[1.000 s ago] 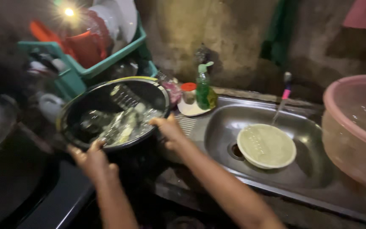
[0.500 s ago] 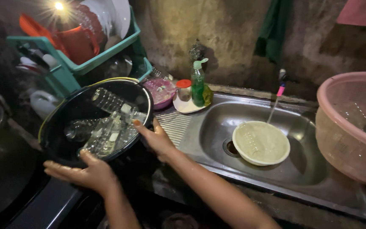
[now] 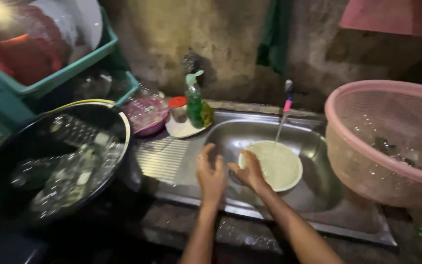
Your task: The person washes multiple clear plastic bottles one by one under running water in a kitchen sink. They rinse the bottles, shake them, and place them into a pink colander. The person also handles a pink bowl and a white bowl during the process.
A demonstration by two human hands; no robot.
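My left hand (image 3: 211,173) hovers with fingers spread over the left side of the steel sink (image 3: 313,142), holding nothing. My right hand (image 3: 250,171) reaches to the near left rim of a pale round plate (image 3: 277,164) lying in the sink bottom; whether it grips the rim I cannot tell. A thin stream of water falls from the tap (image 3: 287,95) onto the plate. A large black basin (image 3: 54,161) full of wet glasses and cutlery sits at the left, apart from both hands.
A green dish soap bottle (image 3: 194,105) and red-lidded jar (image 3: 177,108) stand on a white saucer behind the drainboard (image 3: 164,156). A pink bowl (image 3: 147,115) sits beside them. A teal crate (image 3: 69,68) of dishes is at upper left, a pink mesh basket (image 3: 387,137) at the right.
Both hands let go of the black basin at the left and moved right over the sink. The basin now rests left of the drainboard.
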